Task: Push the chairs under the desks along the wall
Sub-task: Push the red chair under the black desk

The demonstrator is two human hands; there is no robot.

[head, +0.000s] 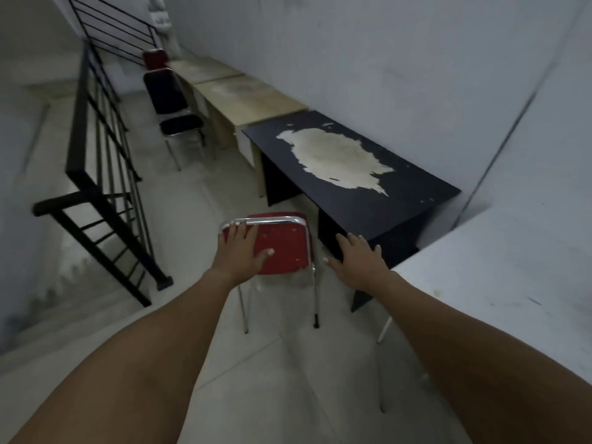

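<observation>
A red chair (285, 248) with a chrome frame stands right in front of me, its back towards me, at the near end of a black desk (400, 200) whose top has a large peeled pale patch. My left hand (240, 248) rests on the chair's backrest, fingers hooked over the top rail and thumb on the red pad. My right hand (355, 254) hovers with spread fingers just right of the chair, by the desk's near corner, holding nothing. Further along the wall, a dark chair (166, 94) stands out from two beige desks (253, 100). Another red chair (153, 57) is at the far end.
A black metal stair railing (96, 149) runs along the left, with a stairwell dropping beyond it. A white table surface (496, 267) fills the right foreground, its thin metal legs near the red chair. A tiled floor strip lies between railing and desks.
</observation>
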